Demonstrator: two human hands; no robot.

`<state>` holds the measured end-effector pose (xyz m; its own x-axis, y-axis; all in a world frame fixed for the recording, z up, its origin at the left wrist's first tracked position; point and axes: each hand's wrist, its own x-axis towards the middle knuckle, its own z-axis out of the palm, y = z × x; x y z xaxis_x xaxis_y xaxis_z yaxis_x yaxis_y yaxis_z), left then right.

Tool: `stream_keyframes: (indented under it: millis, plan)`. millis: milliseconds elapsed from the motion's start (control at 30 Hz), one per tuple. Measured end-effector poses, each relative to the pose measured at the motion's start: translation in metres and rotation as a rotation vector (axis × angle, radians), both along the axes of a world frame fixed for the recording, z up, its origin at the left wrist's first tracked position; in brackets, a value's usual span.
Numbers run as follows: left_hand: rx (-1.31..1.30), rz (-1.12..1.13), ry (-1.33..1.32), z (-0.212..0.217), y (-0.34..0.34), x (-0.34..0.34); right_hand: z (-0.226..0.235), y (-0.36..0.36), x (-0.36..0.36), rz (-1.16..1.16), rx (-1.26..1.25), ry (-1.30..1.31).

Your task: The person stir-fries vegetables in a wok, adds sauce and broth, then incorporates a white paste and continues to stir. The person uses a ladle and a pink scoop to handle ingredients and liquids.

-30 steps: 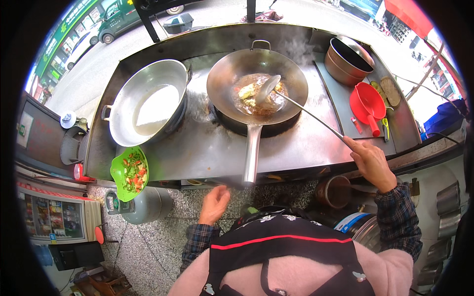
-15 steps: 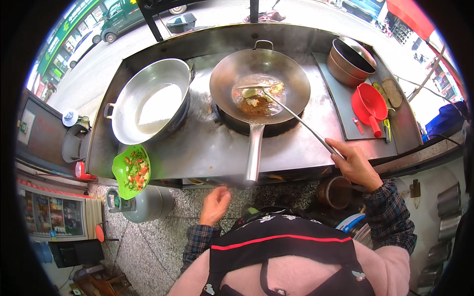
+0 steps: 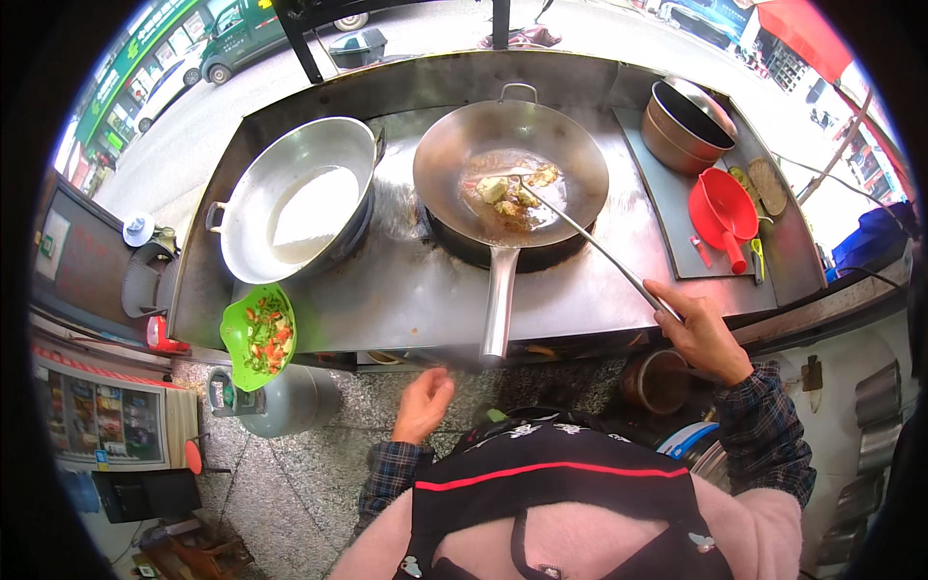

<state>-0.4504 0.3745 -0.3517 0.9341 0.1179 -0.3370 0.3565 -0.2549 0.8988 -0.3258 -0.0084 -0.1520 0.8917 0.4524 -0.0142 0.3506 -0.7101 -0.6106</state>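
Observation:
My right hand grips the long metal handle of a wok spatula. Its blade is down in a steel wok, among yellowish and brown pieces of food in oily brown liquid. The wok sits on a burner, its tubular handle pointing toward me. My left hand hangs low in front of the counter's edge, left of the wok handle and apart from it. Its fingers are loosely curled in, and nothing shows in them.
Left stands a wide aluminium pan with pale liquid. A green bowl of chopped vegetables sits at the front-left edge, near a gas cylinder. On the right board are a brown pot, a red scoop and a green-handled peeler.
The spatula blade has shifted slightly right in the wok and the food lies more gathered, with less liquid around it. Both hands stay nearly in place.

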Motion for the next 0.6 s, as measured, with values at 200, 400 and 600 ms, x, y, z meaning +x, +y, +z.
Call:
stream_keyframes:
  millis: [200, 400, 600]
  plan:
    - [-0.010, -0.021, -0.019, -0.0021, 0.0005, -0.0015, 0.0007, 0.0096, 0.0032, -0.116, 0.031, 0.182]
    - [-0.045, 0.014, -0.002, -0.0059, 0.0037, -0.0059, -0.0006, 0.0103, 0.0052, -0.112, 0.033, 0.193]
    - [-0.054, 0.013, 0.014, -0.0087, 0.0048, -0.0062, 0.0001, 0.0057, 0.0069, -0.052, 0.007, 0.130]
